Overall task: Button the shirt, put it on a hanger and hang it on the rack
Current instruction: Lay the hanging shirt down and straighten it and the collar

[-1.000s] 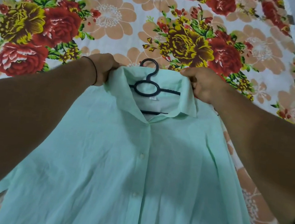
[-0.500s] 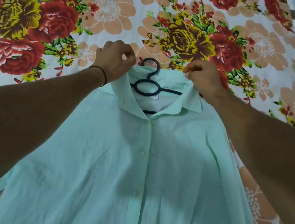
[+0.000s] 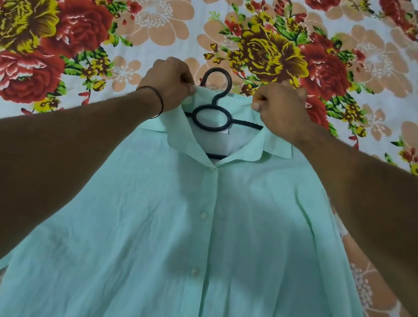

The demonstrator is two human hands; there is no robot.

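The mint-green shirt [image 3: 191, 236] lies buttoned on the floral bedsheet [image 3: 142, 14], a black hanger [image 3: 213, 110] inside its collar. The left hand [image 3: 169, 85] and right hand [image 3: 279, 109] each pinch the collar beside the hanger's hook.

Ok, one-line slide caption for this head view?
Left hand and right hand pinch the collar of a buttoned mint shirt on a black hanger, lying on a floral sheet.

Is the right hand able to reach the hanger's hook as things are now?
Probably yes. The hook lies bare above the shirt collar, nothing over it, and the right hand is just beside it, though it pinches the shirt collar now.
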